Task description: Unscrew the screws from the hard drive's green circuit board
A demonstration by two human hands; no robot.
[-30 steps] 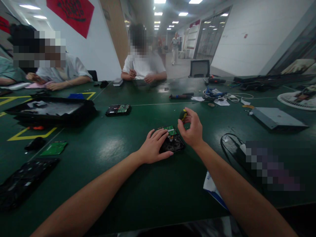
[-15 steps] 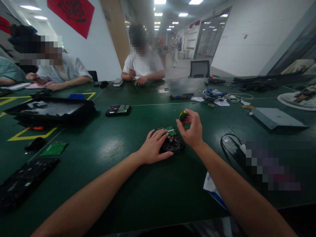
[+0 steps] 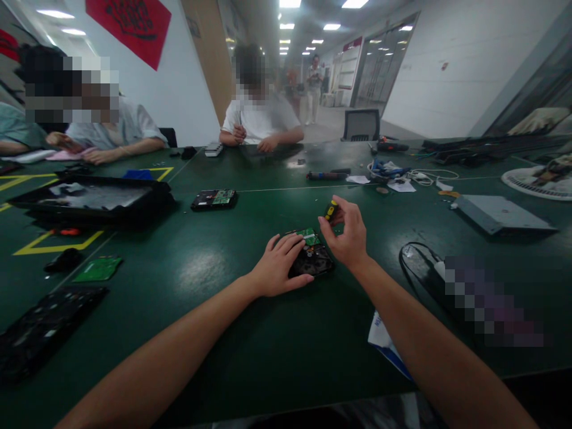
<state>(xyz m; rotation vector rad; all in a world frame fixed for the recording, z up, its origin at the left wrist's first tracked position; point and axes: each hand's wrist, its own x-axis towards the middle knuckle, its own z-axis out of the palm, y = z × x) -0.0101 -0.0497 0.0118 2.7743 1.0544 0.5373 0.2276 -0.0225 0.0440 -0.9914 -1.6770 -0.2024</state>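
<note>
Nothing readable, brushed characters (image 3: 128, 18) on red poster (image 3: 145, 36), seemingly blue letters (image 3: 378, 320) on packet (image 3: 386, 342)

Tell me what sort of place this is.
Probably an office-like room used as an electronics workspace: a long green table, a loose circuit board lying on it, and rows of ceiling lights beyond.

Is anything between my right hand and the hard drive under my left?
Nothing visible stands between the right hand, gripping a yellow-and-black screwdriver, and the hard drive; the left hand covers only the drive's left part.
</note>
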